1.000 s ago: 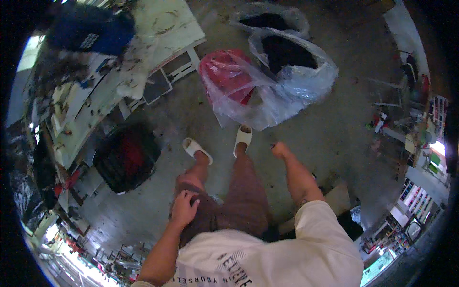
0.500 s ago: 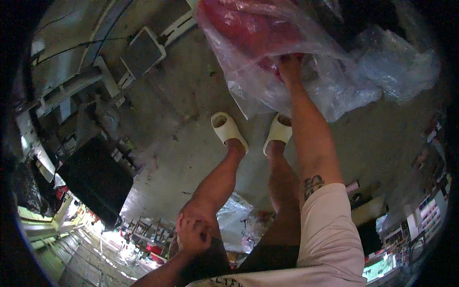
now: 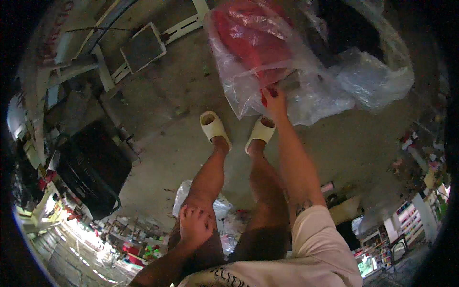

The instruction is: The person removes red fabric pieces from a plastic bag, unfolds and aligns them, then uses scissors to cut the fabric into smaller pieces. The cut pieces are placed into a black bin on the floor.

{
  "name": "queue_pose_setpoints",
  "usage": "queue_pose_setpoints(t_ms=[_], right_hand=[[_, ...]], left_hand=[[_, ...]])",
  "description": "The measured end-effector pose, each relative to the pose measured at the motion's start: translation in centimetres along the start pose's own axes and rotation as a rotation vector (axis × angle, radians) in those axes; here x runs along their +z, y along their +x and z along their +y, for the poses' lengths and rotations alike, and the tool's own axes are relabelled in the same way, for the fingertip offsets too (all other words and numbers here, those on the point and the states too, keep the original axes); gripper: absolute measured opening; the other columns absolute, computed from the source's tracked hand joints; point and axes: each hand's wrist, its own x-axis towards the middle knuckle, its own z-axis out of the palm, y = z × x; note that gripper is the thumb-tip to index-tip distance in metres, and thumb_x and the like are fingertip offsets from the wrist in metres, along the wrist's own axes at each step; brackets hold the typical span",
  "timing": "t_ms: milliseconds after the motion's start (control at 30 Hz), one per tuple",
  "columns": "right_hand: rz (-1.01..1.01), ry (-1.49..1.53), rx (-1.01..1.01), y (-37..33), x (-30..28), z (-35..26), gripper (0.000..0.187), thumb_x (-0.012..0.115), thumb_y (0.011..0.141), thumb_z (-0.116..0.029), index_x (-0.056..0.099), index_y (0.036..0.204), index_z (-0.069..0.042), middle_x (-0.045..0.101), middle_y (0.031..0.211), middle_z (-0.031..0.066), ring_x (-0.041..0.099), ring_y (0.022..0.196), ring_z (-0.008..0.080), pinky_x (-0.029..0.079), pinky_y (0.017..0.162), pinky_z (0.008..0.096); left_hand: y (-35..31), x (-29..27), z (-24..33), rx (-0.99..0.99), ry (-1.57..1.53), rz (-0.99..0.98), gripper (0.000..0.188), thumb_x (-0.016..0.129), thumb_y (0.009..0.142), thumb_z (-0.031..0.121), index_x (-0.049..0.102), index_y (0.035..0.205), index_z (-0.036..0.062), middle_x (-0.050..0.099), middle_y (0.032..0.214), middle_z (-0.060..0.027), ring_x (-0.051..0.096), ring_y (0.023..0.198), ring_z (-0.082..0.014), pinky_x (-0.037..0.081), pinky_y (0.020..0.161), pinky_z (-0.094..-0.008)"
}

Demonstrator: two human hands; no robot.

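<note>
Plastic bag [image 3: 267,62] of red stuff lies at twelve o'clock past our slippers [image 3: 236,130], where our right hand [image 3: 275,99] closes fingers on its edge, not yet lifted, while our left hand [image 3: 195,225] rests spread on our thigh.

A big see-through plastic bag [image 3: 267,71] with red stuff inside sits crumpled on the floor at 12 o'clock, just past the two feet.

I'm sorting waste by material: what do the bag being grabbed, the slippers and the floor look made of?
The clear bag under the right hand looks like thin glossy plastic film: see-through, crinkled, with glints, and red contents show through. The cream slippers look like matte moulded foam or rubber, thick and seamless. The floor looks like bare, stained grey concrete.
</note>
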Motion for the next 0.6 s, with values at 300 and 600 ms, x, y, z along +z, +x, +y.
queue_pose_setpoints(t_ms=[300, 600], right_hand=[[-0.285, 0.344, 0.241, -9.7, -11.2, -17.5, 0.026, 0.065, 0.092, -0.023, 0.066, 0.110, -0.004, 0.063, 0.085, 0.0004, 0.057, 0.076, 0.0101, 0.045, 0.069, 0.0252], [-0.449, 0.483, 0.353, -10.0, -6.3, -13.6, 0.027, 0.061, 0.091, -0.012, 0.062, 0.118, -0.005, 0.066, 0.101, 0.0014, 0.062, 0.089, 0.0114, 0.048, 0.072, 0.0253]], left_hand=[[0.4, 2.2, 1.5, -0.023, -0.062, -0.040, 0.024, 0.064, 0.078, 0.027, 0.072, 0.093, 0.0107, 0.065, 0.102, -0.0121, 0.059, 0.102, -0.0304, 0.037, 0.100, -0.0475], [29.9, 0.5, 5.1, -0.209, -1.315, 0.048, 0.031, 0.055, 0.095, 0.025, 0.060, 0.118, 0.0035, 0.067, 0.108, -0.0193, 0.064, 0.103, -0.0355, 0.049, 0.088, -0.0403]])
